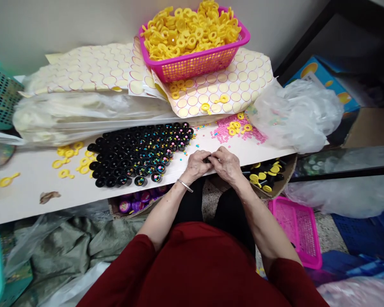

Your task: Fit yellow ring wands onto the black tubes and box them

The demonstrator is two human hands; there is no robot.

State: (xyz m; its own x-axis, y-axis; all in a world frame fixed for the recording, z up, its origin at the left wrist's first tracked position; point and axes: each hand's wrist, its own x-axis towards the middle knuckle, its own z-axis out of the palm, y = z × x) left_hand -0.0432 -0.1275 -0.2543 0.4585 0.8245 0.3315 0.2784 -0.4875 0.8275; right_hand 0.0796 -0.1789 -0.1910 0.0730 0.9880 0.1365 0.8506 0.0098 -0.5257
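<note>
Two hands close on a small dark piece at the table's near edge

Below the table, a pink plastic basket (314, 238) sits on the floor to the right. A cardboard box of purple items (112, 209) lies under the edge on the left; another, with yellow-capped black tubes (266, 175), is just beside the left hand (225, 164).

Both forearms reach forward and converge, elbows apart, wrists near the edge. The left hand and the braceleted right hand (198, 165) meet, fingers bent inward. Each grip is together, clamped on the small dark piece (207, 160), mostly hidden by fingers.

Left of the hands, rows of black cups (124, 162) crowd the table (25, 200); those toward the hands hold coloured beads. Yellow ring-ended pieces (65, 173) lie farther left. Beyond the hands are loose pink beads (224, 130), with a crumpled clear bag (302, 113) filling the right end. Behind, sheets of round stickers (249, 72) lie under a heaped pink mesh basket (198, 66) of yellow pieces.
</note>
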